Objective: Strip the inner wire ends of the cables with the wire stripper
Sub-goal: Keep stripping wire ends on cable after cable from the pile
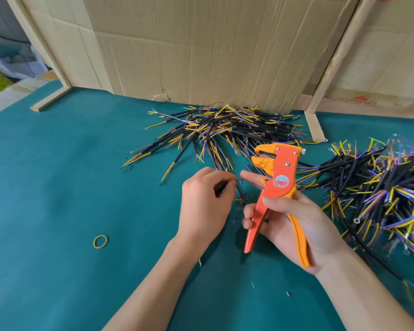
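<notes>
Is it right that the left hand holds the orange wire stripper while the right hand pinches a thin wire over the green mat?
Not quite: the hands are swapped. The head view shows the right hand gripping the orange wire stripper, while the left hand pinches the thin wire over the green mat.

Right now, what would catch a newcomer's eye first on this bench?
The orange wire stripper, gripped upright in the right hand at centre. Then two heaps of black cables, one behind it, one at right. The left hand pinches a thin wire.
</notes>
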